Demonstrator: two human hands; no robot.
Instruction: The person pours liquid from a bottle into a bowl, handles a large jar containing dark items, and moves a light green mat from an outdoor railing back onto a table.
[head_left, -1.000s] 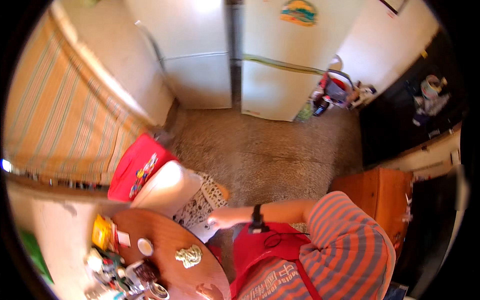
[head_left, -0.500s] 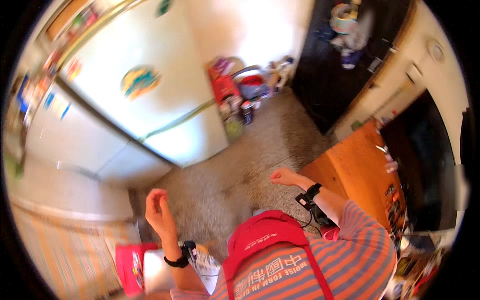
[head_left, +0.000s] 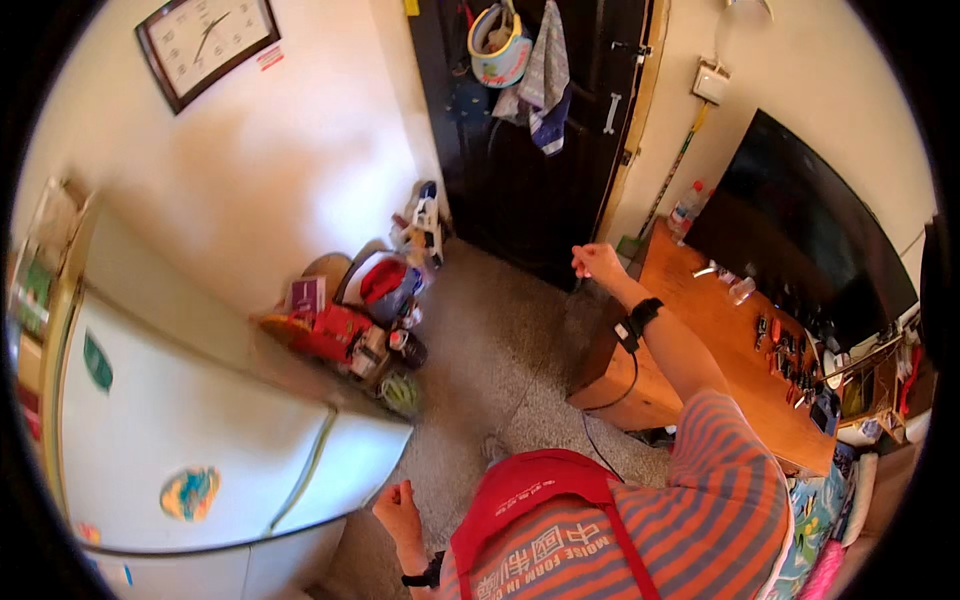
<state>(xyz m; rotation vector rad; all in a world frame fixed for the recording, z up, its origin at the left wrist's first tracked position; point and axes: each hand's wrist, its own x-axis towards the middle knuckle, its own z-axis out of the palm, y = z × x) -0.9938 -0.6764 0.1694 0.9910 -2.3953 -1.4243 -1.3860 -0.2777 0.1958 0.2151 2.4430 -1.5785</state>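
My right hand (head_left: 598, 262) is held out in the air ahead, its fingers loosely curled in and nothing seen in them. It is nearest to the left corner of a wooden cabinet (head_left: 672, 300). My left hand (head_left: 399, 510) is low at the lower middle, beside the door edge of a white refrigerator (head_left: 250, 420). Its fingers are folded in too, with nothing seen in them. Each wrist wears a black band; a cable hangs from the right wristband (head_left: 640, 320).
Red packages, bags and bottles (head_left: 350, 325) stand on the floor along the wall. A dark door (head_left: 530, 190) has a bucket (head_left: 500, 45) and cloths (head_left: 545, 75) hanging on it. The cabinet holds a television (head_left: 800, 230), a bottle (head_left: 686, 208) and several tools (head_left: 785, 355). A clock (head_left: 208, 45) hangs upper left.
The view has swung right, toward the door and the cabinet. My right hand now shows higher, beside the cabinet; my left hand shows lower, its fingers more folded.
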